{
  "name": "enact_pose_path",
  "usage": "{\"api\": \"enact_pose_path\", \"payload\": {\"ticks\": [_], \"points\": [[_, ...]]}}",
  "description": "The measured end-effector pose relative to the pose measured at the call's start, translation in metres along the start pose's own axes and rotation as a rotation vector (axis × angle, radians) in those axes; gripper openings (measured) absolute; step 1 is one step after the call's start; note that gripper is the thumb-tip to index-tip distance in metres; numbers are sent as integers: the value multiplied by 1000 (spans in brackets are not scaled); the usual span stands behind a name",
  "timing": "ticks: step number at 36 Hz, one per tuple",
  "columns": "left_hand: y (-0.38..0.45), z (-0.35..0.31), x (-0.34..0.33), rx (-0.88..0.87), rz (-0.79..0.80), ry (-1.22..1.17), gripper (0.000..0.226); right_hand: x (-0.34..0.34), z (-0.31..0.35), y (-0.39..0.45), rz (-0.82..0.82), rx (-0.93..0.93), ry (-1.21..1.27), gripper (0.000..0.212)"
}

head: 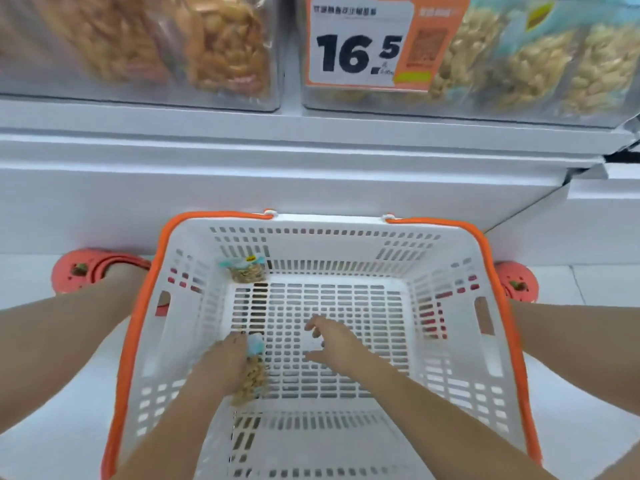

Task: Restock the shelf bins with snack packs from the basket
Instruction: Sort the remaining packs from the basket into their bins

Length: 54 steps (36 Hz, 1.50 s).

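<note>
The left hand [225,362] is gripping a snack pack [252,377] on the basket [491,344] floor, its long axis running toward the shelf; the right hand [337,344] is hovering open beside it; a second pack [246,270] is lying in the far-left corner, nearer the left hand.

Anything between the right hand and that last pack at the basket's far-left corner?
Nothing visible. The right hand hovers over bare basket floor; the far pack leans in the corner. The left hand grips the other pack, off that line.
</note>
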<state>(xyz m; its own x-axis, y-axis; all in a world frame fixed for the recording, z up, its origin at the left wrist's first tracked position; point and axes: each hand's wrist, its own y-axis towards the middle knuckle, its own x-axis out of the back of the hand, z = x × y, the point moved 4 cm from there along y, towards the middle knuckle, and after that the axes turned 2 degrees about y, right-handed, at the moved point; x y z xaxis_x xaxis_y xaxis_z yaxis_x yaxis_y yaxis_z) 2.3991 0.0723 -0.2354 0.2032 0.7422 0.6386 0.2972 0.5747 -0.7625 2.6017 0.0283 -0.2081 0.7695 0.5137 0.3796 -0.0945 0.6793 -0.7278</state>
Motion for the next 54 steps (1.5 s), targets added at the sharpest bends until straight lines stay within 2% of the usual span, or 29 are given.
{"api": "enact_pose_path", "payload": {"ticks": [3, 6, 9, 13, 17, 21, 23, 25, 28, 31, 34, 36, 39, 42, 46, 50, 54], "points": [[3, 11, -12, 81, -3, -56, 76, -17, 6, 14, 2, -25, 157, 49], [8, 13, -16, 153, -7, -122, 81, -17, 18, 32, -128, -8, 266, 55], [13, 12, -15, 171, -40, -104, 66, -2, 39, 52, -262, 36, 324, 58], [19, 9, -17, 165, -35, -5, 43, 20, 70, 79, -361, 96, 345, 59], [23, 7, -9, 89, -34, -12, 41, 15, 85, 98, -432, 70, 305, 49], [21, 10, -8, 132, -24, -461, 29, -4, 86, 101, -514, 36, 441, 45], [18, 11, -8, 153, -49, -689, 33, -11, 88, 102, -538, 39, 454, 41], [17, 14, -10, 212, -95, -978, 37, -13, 95, 103, -538, 40, 446, 33], [12, 17, -6, 316, -166, -1416, 27, -12, 103, 108, -571, 62, 458, 19], [15, 16, 0, 338, -164, -1646, 18, -9, 108, 108, -564, 81, 464, 23], [14, 13, 11, 308, -105, -1792, 13, -4, 106, 105, -547, 91, 578, 26], [11, 12, 15, 275, -76, -1820, 4, 3, 104, 99, -536, 106, 655, 24], [7, 10, 23, 272, -80, -1909, 12, 21, 105, 83, -517, 177, 680, 11], [0, 2, 40, 261, -57, -1957, 18, 47, 107, 58, -519, 275, 634, 15], [-14, -11, 68, 185, -32, -1844, 30, 91, 109, 12, -567, 352, 512, 14], [-34, -33, 108, 40, -25, -1692, 22, 129, 104, -40, -572, 365, 479, 21], [-57, -51, 151, -107, -41, -1530, 27, 164, 110, -83, -548, 389, 482, 12]]}}
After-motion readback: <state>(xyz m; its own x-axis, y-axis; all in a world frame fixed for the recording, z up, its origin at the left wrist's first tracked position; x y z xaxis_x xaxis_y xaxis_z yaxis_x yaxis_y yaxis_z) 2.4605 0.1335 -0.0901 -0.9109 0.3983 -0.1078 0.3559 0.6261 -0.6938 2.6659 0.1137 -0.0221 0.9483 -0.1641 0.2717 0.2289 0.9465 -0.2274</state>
